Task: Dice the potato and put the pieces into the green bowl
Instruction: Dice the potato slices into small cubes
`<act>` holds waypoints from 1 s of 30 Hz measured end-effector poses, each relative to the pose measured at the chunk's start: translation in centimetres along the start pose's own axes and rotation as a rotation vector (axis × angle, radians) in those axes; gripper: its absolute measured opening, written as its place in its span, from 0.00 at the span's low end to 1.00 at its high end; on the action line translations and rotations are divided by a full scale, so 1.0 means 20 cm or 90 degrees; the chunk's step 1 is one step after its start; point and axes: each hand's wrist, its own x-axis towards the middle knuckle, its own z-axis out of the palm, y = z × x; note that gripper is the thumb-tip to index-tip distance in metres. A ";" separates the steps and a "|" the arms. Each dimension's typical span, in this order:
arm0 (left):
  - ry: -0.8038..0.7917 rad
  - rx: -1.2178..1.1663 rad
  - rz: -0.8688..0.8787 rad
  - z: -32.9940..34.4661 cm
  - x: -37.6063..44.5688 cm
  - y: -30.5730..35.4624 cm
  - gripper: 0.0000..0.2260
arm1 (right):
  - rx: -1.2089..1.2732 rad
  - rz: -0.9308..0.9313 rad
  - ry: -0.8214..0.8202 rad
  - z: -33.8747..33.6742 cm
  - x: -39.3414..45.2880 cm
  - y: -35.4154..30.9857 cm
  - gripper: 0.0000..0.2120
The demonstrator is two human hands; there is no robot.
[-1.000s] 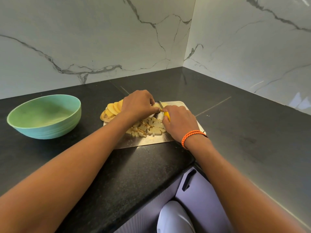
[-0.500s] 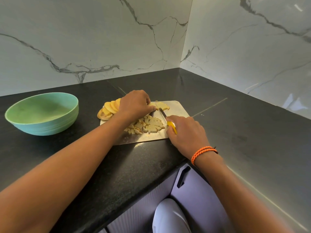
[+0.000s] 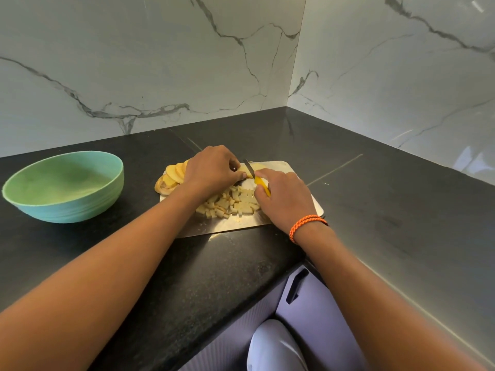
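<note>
The left hand (image 3: 213, 171) lies knuckles-up on a flat, rounded-corner, brushed-metal cutting board (image 3: 300, 187), its fingers curled down and pinching a pale yellow potato slice (image 3: 245, 174) against the board. Just to the right of those fingertips, the right hand (image 3: 284, 200) is wrapped around the smooth yellow plastic handle of a small knife (image 3: 261, 184). The knife's short grey blade (image 3: 249, 168) sticks out past the hand, its long axis running from the right hand away and slightly leftward, the tip pointing toward the far wall, and it lies alongside the held slice. An orange braided cord bracelet (image 3: 308, 224) circles the right wrist.

Between the two hands, on the near side, lies a loose heap of small, blocky, pale potato dice (image 3: 231, 204) on the board. Behind the left hand's outer side, a fanned row of round, thin yellow potato slices with tan skin edges (image 3: 171, 176) leans overlapping at the board's left end, partly off onto the counter.

Well to the left of the left forearm sits the round green bowl (image 3: 64, 210), matte, with a ribbed teal outside; no potato pieces show inside it. Everything rests on a speckled black stone countertop (image 3: 375, 210) set in a corner of glossy white, grey-veined marble walls (image 3: 160, 62).
</note>
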 end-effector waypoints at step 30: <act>0.040 0.025 -0.047 0.00 -0.04 0.07 0.11 | -0.020 -0.021 -0.059 -0.11 -0.17 0.05 0.19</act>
